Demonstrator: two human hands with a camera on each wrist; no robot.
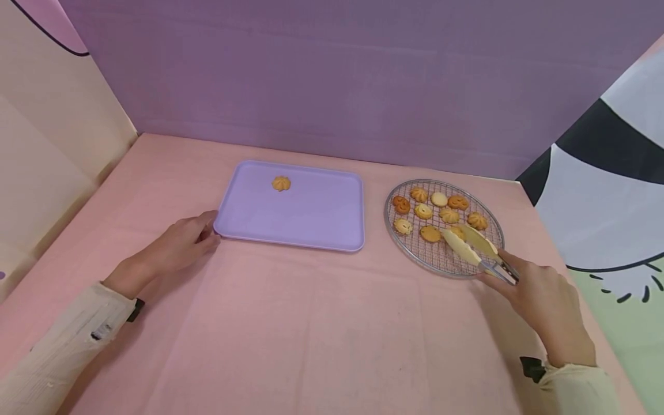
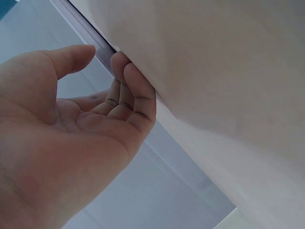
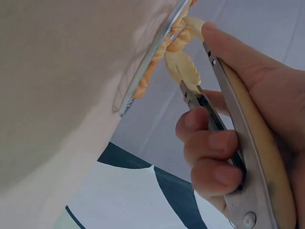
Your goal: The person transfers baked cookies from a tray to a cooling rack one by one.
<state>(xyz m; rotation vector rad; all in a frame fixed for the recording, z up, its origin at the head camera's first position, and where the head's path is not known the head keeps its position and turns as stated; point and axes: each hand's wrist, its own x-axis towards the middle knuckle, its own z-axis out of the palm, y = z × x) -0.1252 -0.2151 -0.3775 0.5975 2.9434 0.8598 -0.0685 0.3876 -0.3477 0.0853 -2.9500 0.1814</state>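
My left hand (image 1: 178,245) rests at the near left corner of a lilac tray (image 1: 290,239), its fingertips touching the edge. In the left wrist view its fingers are loosely bent and the thumb stands apart. One flower-shaped cookie (image 1: 281,183) lies on the tray near the back. My right hand (image 1: 547,297) grips metal tongs (image 1: 485,259) with cream-coloured tips. Those tips straddle a cookie (image 1: 458,231) on a round wire rack (image 1: 422,262); whether they press on it I cannot tell. In the right wrist view, the fingers are curled round the tongs' (image 3: 243,138) arms.
Several other cookies sit on the rack, among them pretzel-shaped (image 1: 458,202), round pale (image 1: 438,199) and flower-shaped (image 1: 477,221) ones. A pink cloth (image 1: 311,334) covers the table. Behind it rises a purple backdrop (image 1: 337,80), with a printed panel (image 1: 622,173) at the right.
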